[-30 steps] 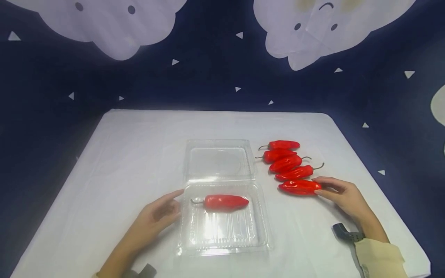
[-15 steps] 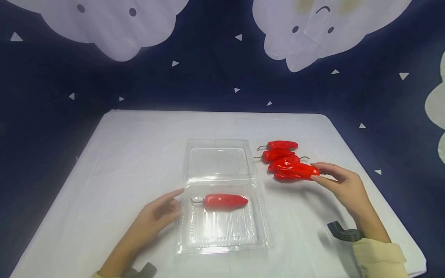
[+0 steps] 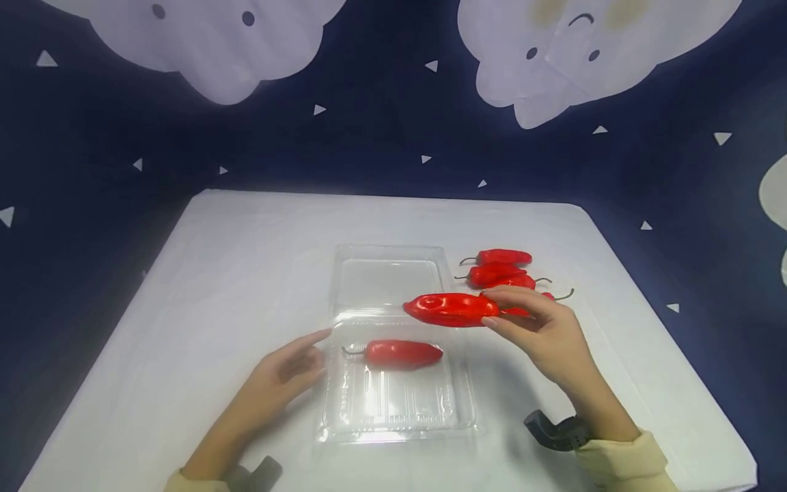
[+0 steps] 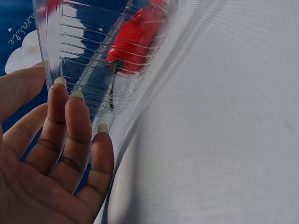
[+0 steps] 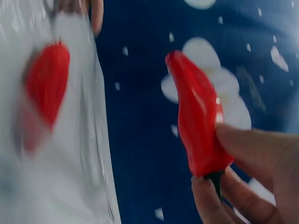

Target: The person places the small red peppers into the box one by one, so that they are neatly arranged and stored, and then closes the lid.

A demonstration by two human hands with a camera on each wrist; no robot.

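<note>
The right hand (image 3: 544,335) pinches a red pepper (image 3: 451,310) by its fat end, up in the air near the clear box (image 3: 399,410). The pepper points sideways, tip left. The left hand (image 3: 283,376), fingers loose, touches the box.

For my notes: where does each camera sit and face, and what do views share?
Head: worn on the head, facing forward and down over the table; left hand, right hand and sleeves show.
Left wrist: worn there, facing the clear container; left hand shows.
Right wrist: worn there, facing the held red pepper; right hand and a sliver of the left show.
All three share the pepper lying in the container.
</note>
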